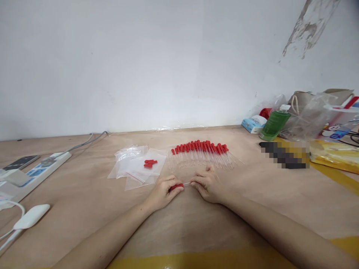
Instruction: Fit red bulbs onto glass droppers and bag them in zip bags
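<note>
My left hand (pixel 164 191) is closed around a red rubber bulb (pixel 177 186) low over the table. From the bulb a thin clear glass tube (pixel 187 184) runs to my right hand (pixel 209 185), whose thumb and fingers pinch its other end. Beyond my hands lies a row of droppers (pixel 202 147), red bulbs facing the wall and clear tubes toward me. A few loose red bulbs (pixel 150 163) rest on clear plastic zip bags (pixel 134 164) to the left of the row. Whether the tube sits fully inside the held bulb is hidden.
At the left stand a white power strip (pixel 42 173), a phone (pixel 21 163) and a white charger with cable (pixel 32 216). On the right are a green bottle (pixel 276 123), a tissue pack (pixel 254 124), plastic bags (pixel 308 116) and a yellow package (pixel 336 155). A wall closes the back.
</note>
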Action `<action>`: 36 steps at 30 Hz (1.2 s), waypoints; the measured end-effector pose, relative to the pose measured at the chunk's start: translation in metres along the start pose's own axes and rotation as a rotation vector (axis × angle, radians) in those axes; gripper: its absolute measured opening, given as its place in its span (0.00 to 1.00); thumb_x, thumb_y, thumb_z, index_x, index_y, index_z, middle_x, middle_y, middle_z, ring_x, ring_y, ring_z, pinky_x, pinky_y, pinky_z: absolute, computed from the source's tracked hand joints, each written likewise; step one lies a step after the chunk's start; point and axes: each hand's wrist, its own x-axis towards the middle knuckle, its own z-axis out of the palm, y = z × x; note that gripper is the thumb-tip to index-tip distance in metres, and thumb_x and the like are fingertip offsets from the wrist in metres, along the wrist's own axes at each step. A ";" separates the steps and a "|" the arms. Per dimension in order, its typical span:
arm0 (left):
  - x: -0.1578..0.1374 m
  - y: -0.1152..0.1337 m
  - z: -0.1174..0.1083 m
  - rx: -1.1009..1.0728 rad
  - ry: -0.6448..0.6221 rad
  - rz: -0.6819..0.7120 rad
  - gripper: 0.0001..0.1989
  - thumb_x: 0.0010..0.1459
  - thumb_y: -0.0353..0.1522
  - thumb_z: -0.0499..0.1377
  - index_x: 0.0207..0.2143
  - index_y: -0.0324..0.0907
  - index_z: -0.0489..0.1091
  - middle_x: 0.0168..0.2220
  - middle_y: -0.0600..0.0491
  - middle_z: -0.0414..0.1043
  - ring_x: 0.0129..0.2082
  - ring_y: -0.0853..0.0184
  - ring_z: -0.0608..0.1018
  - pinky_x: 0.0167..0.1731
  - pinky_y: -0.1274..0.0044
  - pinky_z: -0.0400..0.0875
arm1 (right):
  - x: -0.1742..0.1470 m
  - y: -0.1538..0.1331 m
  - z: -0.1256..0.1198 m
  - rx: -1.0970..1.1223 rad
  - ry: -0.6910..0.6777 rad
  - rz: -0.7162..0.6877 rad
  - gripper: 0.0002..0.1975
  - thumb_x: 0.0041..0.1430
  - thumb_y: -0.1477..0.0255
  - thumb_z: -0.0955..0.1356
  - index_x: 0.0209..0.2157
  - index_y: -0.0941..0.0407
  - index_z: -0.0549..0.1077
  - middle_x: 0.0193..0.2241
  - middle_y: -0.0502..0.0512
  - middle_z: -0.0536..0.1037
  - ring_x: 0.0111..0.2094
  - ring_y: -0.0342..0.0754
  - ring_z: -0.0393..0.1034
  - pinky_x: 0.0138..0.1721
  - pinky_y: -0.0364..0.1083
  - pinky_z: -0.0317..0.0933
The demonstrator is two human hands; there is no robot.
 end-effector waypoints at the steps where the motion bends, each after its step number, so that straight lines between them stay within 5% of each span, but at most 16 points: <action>1: 0.000 0.000 0.000 0.003 -0.001 0.004 0.12 0.59 0.35 0.50 0.34 0.41 0.71 0.29 0.52 0.68 0.28 0.70 0.70 0.30 0.78 0.64 | 0.000 -0.001 0.001 -0.002 -0.015 -0.004 0.14 0.59 0.72 0.58 0.31 0.54 0.73 0.26 0.51 0.73 0.27 0.41 0.61 0.38 0.47 0.43; 9: 0.000 0.001 0.000 0.005 -0.010 0.025 0.11 0.59 0.34 0.50 0.34 0.41 0.71 0.30 0.51 0.69 0.30 0.69 0.71 0.32 0.77 0.65 | 0.003 -0.008 0.003 0.040 -0.106 0.040 0.15 0.60 0.71 0.56 0.27 0.56 0.71 0.24 0.50 0.73 0.24 0.41 0.60 0.36 0.46 0.46; 16: 0.008 -0.004 -0.010 0.095 0.094 0.008 0.11 0.58 0.36 0.52 0.41 0.44 0.69 0.37 0.51 0.71 0.37 0.66 0.71 0.38 0.73 0.66 | 0.008 -0.012 -0.013 0.202 -0.178 0.108 0.12 0.59 0.73 0.58 0.35 0.54 0.72 0.33 0.52 0.75 0.34 0.43 0.67 0.36 0.43 0.55; 24: 0.005 -0.074 -0.049 0.550 0.452 -0.264 0.12 0.57 0.34 0.50 0.37 0.43 0.72 0.42 0.48 0.68 0.44 0.61 0.69 0.46 0.68 0.62 | 0.035 0.016 -0.002 0.506 -0.156 0.560 0.10 0.51 0.67 0.63 0.23 0.58 0.72 0.19 0.50 0.74 0.22 0.42 0.67 0.23 0.39 0.56; 30: 0.005 -0.101 -0.054 0.529 0.386 -0.318 0.16 0.57 0.32 0.47 0.42 0.40 0.70 0.44 0.47 0.69 0.45 0.62 0.70 0.46 0.71 0.63 | 0.089 0.015 0.021 0.293 0.044 0.673 0.13 0.49 0.63 0.64 0.18 0.56 0.72 0.22 0.51 0.75 0.29 0.45 0.69 0.29 0.42 0.56; 36: 0.004 -0.100 -0.053 0.494 0.336 -0.328 0.15 0.58 0.33 0.47 0.39 0.43 0.71 0.39 0.50 0.72 0.40 0.63 0.72 0.43 0.73 0.65 | 0.118 0.011 0.044 0.057 0.048 0.715 0.15 0.49 0.62 0.64 0.17 0.55 0.72 0.22 0.54 0.76 0.31 0.50 0.69 0.38 0.49 0.51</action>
